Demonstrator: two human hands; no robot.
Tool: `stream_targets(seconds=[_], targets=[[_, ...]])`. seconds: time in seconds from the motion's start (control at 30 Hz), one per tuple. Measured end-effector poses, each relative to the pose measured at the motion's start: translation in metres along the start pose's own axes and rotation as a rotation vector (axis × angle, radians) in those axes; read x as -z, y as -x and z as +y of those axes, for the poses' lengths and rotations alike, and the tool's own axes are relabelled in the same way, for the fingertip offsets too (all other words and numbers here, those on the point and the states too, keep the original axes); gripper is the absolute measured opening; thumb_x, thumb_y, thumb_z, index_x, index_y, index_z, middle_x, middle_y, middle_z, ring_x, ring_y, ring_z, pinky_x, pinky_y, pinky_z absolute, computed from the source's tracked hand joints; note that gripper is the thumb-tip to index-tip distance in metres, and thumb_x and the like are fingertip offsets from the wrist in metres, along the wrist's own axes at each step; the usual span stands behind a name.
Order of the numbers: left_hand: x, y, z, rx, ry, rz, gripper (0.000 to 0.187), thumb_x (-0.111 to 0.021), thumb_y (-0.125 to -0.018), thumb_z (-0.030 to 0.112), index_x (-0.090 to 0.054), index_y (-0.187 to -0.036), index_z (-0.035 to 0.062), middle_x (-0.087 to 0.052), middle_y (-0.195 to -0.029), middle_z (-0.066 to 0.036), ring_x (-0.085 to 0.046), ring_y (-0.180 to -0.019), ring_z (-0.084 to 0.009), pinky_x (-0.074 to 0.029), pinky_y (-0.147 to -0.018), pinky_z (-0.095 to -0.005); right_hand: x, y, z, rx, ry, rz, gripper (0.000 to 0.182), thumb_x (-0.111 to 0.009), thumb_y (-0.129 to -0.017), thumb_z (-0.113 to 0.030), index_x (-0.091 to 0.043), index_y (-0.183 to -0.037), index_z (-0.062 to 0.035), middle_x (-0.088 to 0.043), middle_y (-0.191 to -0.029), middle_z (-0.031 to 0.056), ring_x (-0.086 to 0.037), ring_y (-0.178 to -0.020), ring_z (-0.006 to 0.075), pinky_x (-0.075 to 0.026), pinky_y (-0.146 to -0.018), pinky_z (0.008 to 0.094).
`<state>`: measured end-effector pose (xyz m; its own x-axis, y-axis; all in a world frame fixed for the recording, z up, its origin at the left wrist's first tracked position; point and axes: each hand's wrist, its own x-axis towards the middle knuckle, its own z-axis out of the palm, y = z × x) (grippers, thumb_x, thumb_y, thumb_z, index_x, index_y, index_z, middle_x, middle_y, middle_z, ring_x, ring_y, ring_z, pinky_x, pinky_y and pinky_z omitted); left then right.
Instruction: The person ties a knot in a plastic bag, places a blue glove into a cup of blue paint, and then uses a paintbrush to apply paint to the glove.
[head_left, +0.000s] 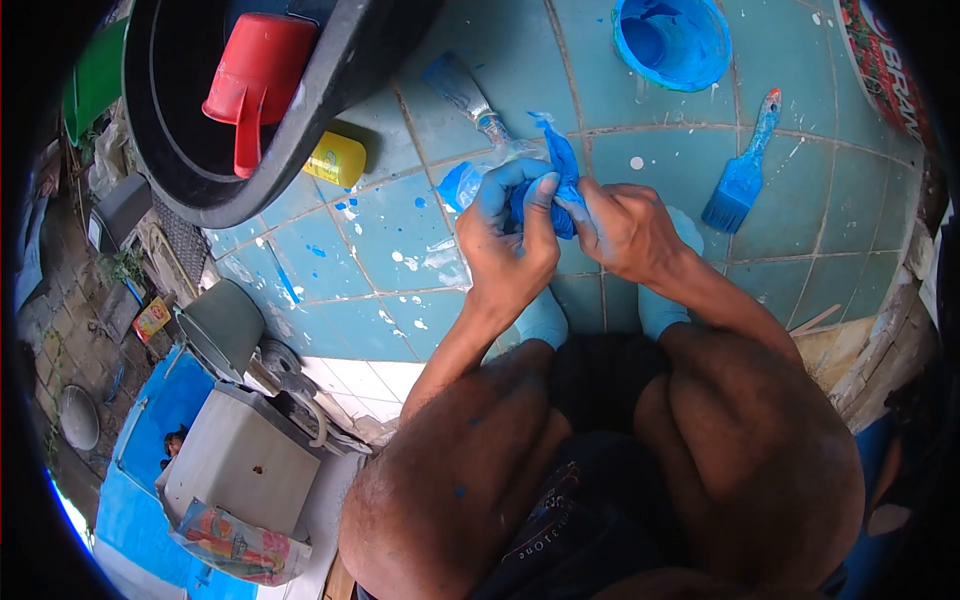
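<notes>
A plastic bag point(566, 165), stained bright blue, is bunched between my two hands over the tiled floor. My left hand point(508, 225) curls around its lower part, with blue smears on the thumb and fingers. The fingers of my right hand point(632, 228) pinch the bag's gathered side. A twisted end of the plastic sticks up between the hands, and a paler crumpled part shows past my left fingers. What the bag holds, if anything, is hidden. To the right of my hands lies a blue paintbrush point(745, 170), and a second brush point(465, 95) lies beyond them.
A tub of blue paint point(715, 62) stands at the top. At upper left, a black basin point(345, 100) holds a red dipper point(262, 65), beside a yellow container point(338, 160). Paint spots mark the tiles point(340, 260). A grey bucket point(222, 325) sits lower left.
</notes>
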<state>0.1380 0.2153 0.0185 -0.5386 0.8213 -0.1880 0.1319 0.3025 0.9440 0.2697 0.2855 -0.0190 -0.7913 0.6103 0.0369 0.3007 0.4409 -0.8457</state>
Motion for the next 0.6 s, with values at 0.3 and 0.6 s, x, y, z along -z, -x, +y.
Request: stream_targets(seconds=[0.3, 0.6], targets=[[0.005, -0.003, -0.006, 0.136, 0.212, 0.062, 0.024, -0.058, -0.092, 0.001, -0.051, -0.114, -0.0056, -0.066, -0.097, -0.011, -0.061, -0.085, -0.0094, -0.050, -0.071, -0.0205, 0.025, -0.010, -0.009, -0.323, -0.640, -0.276, 0.012, -0.056, -0.091, -0.009, -0.055, -0.098, 0.0018, -0.052, -0.061, 0.0209, -0.052, -0.054, 0.0384, -0.040, -0.051, 0.0410], [-0.003, -0.003, 0.002, 0.118, 0.269, 0.114, 0.025, -0.058, -0.092, 0.001, -0.051, -0.115, -0.0054, -0.067, -0.096, -0.012, -0.062, -0.084, -0.0092, -0.050, -0.070, -0.0200, 0.012, -0.009, -0.010, -0.142, -0.293, 0.008, 0.014, -0.056, -0.092, -0.011, -0.056, -0.088, 0.0022, -0.055, -0.061, 0.0189, -0.057, -0.054, 0.0378, -0.042, -0.048, 0.0411]])
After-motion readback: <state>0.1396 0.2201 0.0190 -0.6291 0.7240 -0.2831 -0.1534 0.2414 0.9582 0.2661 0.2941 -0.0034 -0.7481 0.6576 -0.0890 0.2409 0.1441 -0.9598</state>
